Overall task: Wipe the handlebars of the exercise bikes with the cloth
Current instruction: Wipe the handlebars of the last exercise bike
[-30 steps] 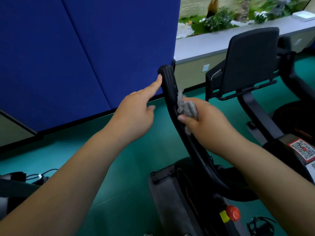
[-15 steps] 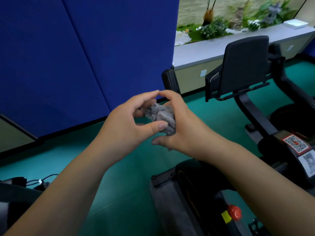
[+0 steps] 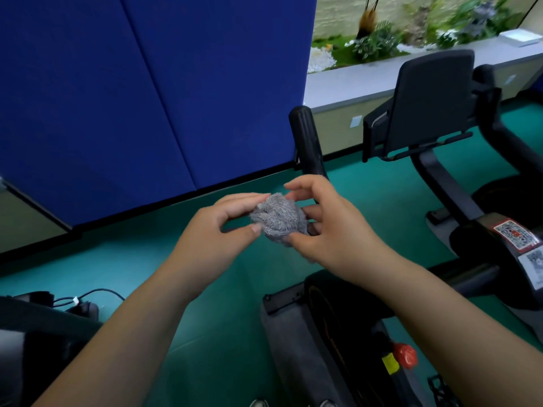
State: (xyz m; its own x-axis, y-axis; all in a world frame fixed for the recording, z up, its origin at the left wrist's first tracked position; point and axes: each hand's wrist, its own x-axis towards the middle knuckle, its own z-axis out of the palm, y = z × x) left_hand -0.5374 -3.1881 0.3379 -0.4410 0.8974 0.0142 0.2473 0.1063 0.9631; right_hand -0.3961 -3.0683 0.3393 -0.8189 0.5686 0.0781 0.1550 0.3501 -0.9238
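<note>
Green floor (image 3: 205, 289) and a blue partition (image 3: 147, 83) frame our view, with the task's things at centre. Our cloth (image 3: 277, 218), a grey fuzzy wad, sits bunched between both hands in mid-air, in front of the handlebar (image 3: 305, 136) and apart from it. Our left hand (image 3: 217, 239) pinches the cloth's left side between thumb and curled fingers. Our right hand (image 3: 326, 230) grasps its right side, thumb beneath and fingers curled above and behind. The black handlebar rises upright just beyond our right fingers, its rounded tip against the partition's edge. Below our right forearm lies the bike's dark frame (image 3: 308, 348), bearing a red knob (image 3: 405, 355) and a yellow tag (image 3: 390, 364). To the right stands a second bike's black console back (image 3: 432, 101) on a curved post, with a QR label (image 3: 515, 234) on the frame nearer us. A grey ledge (image 3: 352, 80) with plants (image 3: 379, 39) runs behind. Cables (image 3: 88, 298) lie on the floor at lower left.
</note>
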